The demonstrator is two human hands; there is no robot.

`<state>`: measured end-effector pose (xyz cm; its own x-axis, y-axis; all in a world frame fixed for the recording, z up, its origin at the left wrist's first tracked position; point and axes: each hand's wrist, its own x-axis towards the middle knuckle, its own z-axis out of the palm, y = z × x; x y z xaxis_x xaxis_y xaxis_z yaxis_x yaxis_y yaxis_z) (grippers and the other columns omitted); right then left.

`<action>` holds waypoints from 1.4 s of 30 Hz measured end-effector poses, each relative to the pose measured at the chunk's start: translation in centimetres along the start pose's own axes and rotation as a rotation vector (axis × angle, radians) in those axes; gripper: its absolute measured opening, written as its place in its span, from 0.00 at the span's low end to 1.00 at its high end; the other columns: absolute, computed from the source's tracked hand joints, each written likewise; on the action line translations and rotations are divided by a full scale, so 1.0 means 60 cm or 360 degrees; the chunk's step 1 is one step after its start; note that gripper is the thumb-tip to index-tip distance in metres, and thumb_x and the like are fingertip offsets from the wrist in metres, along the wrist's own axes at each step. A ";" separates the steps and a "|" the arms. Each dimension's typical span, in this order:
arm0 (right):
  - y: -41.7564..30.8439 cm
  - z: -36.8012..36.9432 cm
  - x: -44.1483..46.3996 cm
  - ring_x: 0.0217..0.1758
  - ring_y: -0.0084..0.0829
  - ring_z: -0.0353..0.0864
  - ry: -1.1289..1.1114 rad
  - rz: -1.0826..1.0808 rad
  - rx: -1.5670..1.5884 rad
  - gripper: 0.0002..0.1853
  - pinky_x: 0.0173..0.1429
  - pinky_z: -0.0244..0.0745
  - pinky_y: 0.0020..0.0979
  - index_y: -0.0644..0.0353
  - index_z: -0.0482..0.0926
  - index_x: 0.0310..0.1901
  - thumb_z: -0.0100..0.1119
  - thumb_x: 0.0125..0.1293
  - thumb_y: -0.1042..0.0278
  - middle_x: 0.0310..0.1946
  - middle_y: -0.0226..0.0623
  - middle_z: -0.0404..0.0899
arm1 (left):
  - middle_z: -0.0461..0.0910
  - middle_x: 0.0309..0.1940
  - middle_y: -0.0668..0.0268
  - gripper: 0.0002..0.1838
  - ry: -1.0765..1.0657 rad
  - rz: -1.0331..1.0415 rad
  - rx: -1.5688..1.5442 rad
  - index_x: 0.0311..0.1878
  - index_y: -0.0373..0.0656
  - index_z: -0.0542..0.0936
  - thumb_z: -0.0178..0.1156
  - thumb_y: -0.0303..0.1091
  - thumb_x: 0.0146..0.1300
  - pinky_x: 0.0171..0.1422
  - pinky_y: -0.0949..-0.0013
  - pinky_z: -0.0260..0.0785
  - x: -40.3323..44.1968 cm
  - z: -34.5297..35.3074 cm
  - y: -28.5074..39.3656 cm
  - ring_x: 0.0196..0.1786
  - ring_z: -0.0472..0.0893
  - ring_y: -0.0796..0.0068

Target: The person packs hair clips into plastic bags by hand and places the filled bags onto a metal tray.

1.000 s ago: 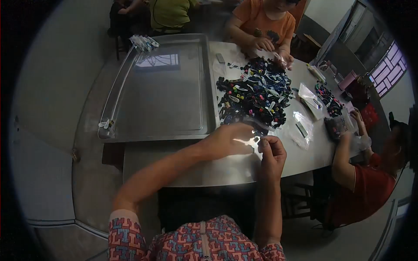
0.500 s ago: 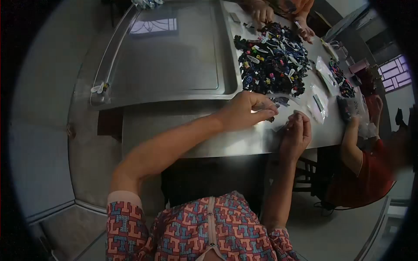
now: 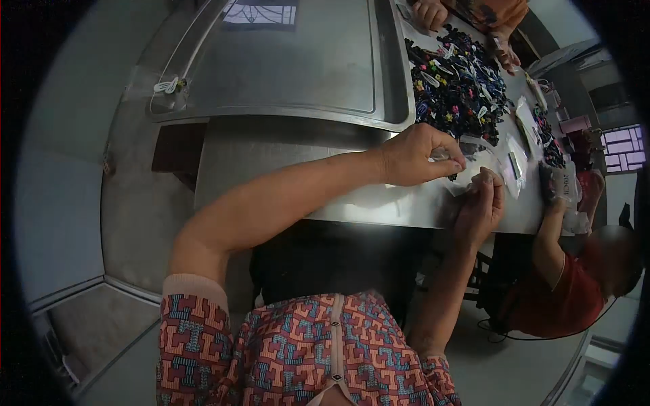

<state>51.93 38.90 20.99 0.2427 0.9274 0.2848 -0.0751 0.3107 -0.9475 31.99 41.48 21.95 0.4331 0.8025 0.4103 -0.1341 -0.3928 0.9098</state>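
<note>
Over the near edge of the metal table, my left hand (image 3: 423, 157) is closed in a pinch, thumb against fingertips. Close on its right, my right hand (image 3: 484, 203) is closed too, its fingertips pointing up. A small clear plastic bag (image 3: 466, 181) shows between the two hands, and both appear to grip its edges. Something small and dark sits by my left fingertips, too small to name. Just beyond my hands lies a big heap of hair clips (image 3: 467, 88), mostly dark, with white, pink and yellow ones among them.
A large metal tray (image 3: 397, 74) is left of the heap, with a small bag of clips (image 3: 175, 95) at its corner. Clear packets (image 3: 516, 166) lie to the right. One co-worker's hands (image 3: 431, 13) are across the table; another person in red (image 3: 562, 298) sits at right.
The view has swung, so the table and tray appear farther right and higher. My hands stay close together in nearly the same pinch around the bag.
</note>
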 end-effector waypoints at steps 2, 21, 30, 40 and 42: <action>-0.002 0.000 0.000 0.29 0.13 0.67 0.0047 0.0099 0.0032 0.08 0.32 0.61 0.16 0.64 0.79 0.43 0.55 0.73 0.69 0.30 0.27 0.75 | 0.85 0.44 0.63 0.10 -0.0011 0.0015 0.0014 0.45 0.37 0.85 0.62 0.33 0.67 0.59 0.66 0.75 0.001 -0.002 -0.001 0.49 0.82 0.75; -0.042 0.023 -0.225 0.66 0.45 0.71 -0.2203 0.0032 -0.0993 0.25 0.73 0.59 0.45 0.57 0.75 0.63 0.63 0.63 0.66 0.65 0.44 0.73 | 0.86 0.38 0.64 0.10 0.0024 0.0032 0.0092 0.42 0.37 0.85 0.65 0.34 0.65 0.55 0.68 0.75 -0.001 0.002 -0.010 0.43 0.83 0.78; -0.051 0.018 -0.242 0.68 0.44 0.70 -0.2149 0.0092 -0.0997 0.27 0.74 0.58 0.45 0.58 0.73 0.65 0.63 0.62 0.68 0.66 0.44 0.71 | 0.86 0.38 0.62 0.10 -0.0016 -0.0044 0.0146 0.43 0.37 0.85 0.64 0.34 0.65 0.55 0.68 0.75 -0.003 -0.002 0.001 0.47 0.84 0.74; -0.186 0.000 -0.150 0.50 0.42 0.80 -0.1125 -0.0166 -0.0396 0.17 0.54 0.74 0.37 0.61 0.83 0.51 0.62 0.61 0.65 0.49 0.45 0.83 | 0.85 0.40 0.61 0.09 -0.0026 -0.0121 -0.0077 0.44 0.35 0.85 0.62 0.31 0.67 0.53 0.70 0.74 -0.005 0.001 0.007 0.44 0.83 0.76; -0.216 0.007 -0.134 0.43 0.36 0.78 -0.0834 -0.0668 -0.0206 0.13 0.48 0.73 0.33 0.59 0.83 0.41 0.62 0.59 0.61 0.40 0.39 0.83 | 0.85 0.40 0.62 0.09 -0.0040 -0.0082 -0.0033 0.44 0.36 0.85 0.62 0.32 0.67 0.53 0.70 0.74 -0.003 0.000 -0.001 0.44 0.83 0.76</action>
<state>50.52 27.52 31.06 -0.2769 0.7224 0.6336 0.0475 0.6688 -0.7419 31.90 41.37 21.82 0.4622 0.8097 0.3617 -0.1292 -0.3420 0.9308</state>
